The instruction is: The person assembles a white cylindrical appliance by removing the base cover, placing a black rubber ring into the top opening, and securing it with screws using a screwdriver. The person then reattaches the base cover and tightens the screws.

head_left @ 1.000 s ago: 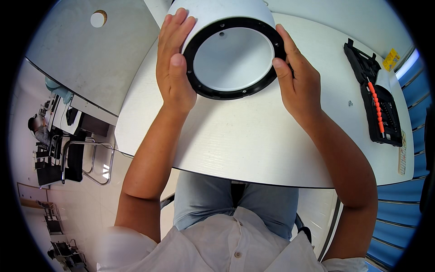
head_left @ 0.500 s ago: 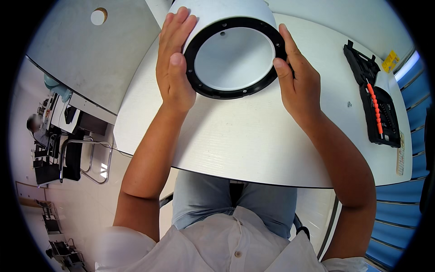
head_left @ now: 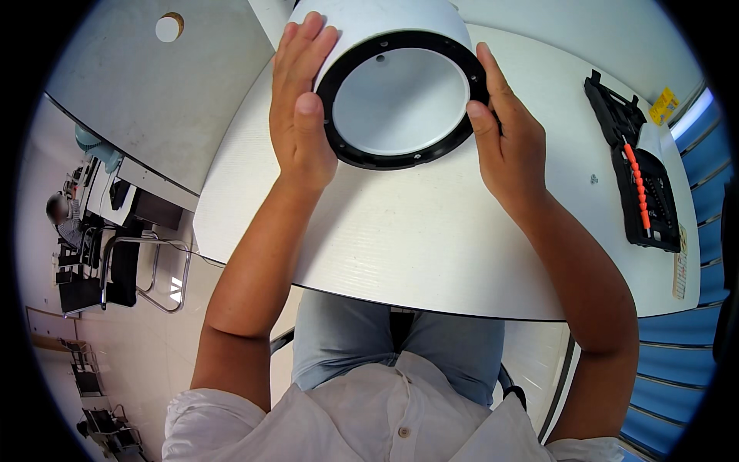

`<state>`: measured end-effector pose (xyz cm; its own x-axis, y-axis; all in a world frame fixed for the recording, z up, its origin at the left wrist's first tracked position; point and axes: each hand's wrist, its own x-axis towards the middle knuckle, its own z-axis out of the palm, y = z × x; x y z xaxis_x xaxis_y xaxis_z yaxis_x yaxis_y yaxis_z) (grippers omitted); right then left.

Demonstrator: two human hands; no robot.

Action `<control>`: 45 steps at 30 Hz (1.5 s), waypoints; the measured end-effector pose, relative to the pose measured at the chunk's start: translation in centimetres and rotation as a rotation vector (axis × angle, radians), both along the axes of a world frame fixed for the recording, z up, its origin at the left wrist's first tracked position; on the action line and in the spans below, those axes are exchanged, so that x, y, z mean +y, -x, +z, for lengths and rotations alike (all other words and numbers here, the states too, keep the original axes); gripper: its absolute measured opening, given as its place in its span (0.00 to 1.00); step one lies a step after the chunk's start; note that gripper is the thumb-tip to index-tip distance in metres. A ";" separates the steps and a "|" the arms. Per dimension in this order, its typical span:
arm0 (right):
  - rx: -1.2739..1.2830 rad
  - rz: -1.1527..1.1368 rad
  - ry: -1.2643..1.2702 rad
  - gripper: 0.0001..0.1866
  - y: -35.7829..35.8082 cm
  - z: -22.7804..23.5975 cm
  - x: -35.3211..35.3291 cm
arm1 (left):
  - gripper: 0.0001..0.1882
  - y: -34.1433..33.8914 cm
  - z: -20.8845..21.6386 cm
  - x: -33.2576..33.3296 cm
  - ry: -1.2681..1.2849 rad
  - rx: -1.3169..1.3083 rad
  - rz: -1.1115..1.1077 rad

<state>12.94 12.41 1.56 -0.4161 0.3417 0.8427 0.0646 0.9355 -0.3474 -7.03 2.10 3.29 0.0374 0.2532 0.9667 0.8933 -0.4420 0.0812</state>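
A wide white cylinder (head_left: pixel 356 21) leans toward me above the table, its near end ringed by a black rim (head_left: pixel 329 127) with several small screws or holes. Inside the ring is a smooth pale face (head_left: pixel 400 100) with one small dark hole near its top. My left hand (head_left: pixel 300 115) presses flat along the cylinder's left side, thumb by the rim. On the opposite side, my right hand (head_left: pixel 509 135) holds the rim between thumb and fingers. The cylinder's far end is cut off by the picture's top edge.
On the right of the white table (head_left: pixel 416 246) lies an open black tool case (head_left: pixel 650 200) with an orange flexible shaft (head_left: pixel 637 181). Small metal bits (head_left: pixel 593 179) lie nearer. A yellow packet (head_left: pixel 663 105) sits behind. Far left, a person (head_left: pixel 65 215) sits near chairs.
The cylinder and my left hand have shifted very slightly right. Both hands keep their hold.
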 end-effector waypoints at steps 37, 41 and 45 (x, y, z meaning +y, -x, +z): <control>-0.048 0.233 0.147 0.33 -1.2 0.4 0.7 | 0.28 -0.6 0.0 -0.1 0.006 -0.032 0.000; -0.018 0.170 0.146 0.32 -0.8 0.1 0.4 | 0.28 -0.5 0.1 -0.1 0.017 -0.021 0.001; 0.001 0.156 0.155 0.31 -0.7 0.1 0.2 | 0.28 -0.4 0.0 -0.2 0.035 -0.031 -0.007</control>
<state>13.59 12.64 1.70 -0.4732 0.3987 0.7856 -0.0772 0.8695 -0.4878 -6.65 1.94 3.34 0.0100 0.2871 0.9578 0.8870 -0.4449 0.1241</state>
